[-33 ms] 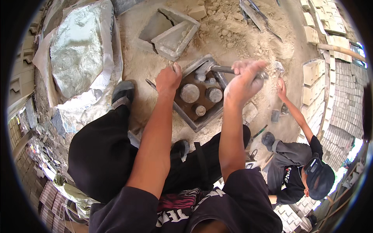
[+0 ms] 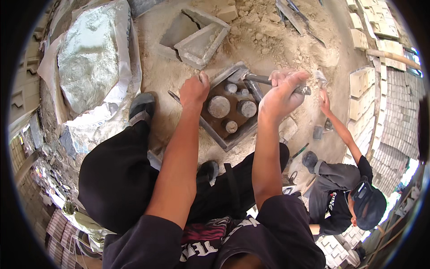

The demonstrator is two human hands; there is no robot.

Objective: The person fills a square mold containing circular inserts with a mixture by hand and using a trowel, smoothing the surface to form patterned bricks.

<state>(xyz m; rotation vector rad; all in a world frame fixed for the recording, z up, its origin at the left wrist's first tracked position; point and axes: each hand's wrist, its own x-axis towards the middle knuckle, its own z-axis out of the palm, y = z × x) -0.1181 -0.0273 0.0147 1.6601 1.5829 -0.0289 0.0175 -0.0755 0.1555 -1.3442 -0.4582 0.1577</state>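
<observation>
A square dark frame (image 2: 214, 134) lies on the dusty ground in front of me, with several round grey pieces standing inside it, the largest a disc (image 2: 219, 107) at its left. My right hand (image 2: 283, 95) is closed around the dark handle of a hammer (image 2: 257, 79); its grey head is over the frame's far corner. At the frame's left edge, my left hand (image 2: 195, 91) is closed with the thumb up. What its fingers hold is hidden. A thin dark bar (image 2: 173, 96) sticks out to the left of that wrist.
Beyond the frame lies a cracked grey rectangular mould (image 2: 199, 40), with heaped dry soil (image 2: 268, 33) and metal tools (image 2: 291, 18) to its right. A sack of pale powder (image 2: 89, 58) lies left. On the right a co-worker (image 2: 354, 197) crouches, one hand (image 2: 325, 104) reaching toward the soil.
The hammer head has shifted slightly up and to the right, away from the small round piece near the far corner. My left hand stays where it was.
</observation>
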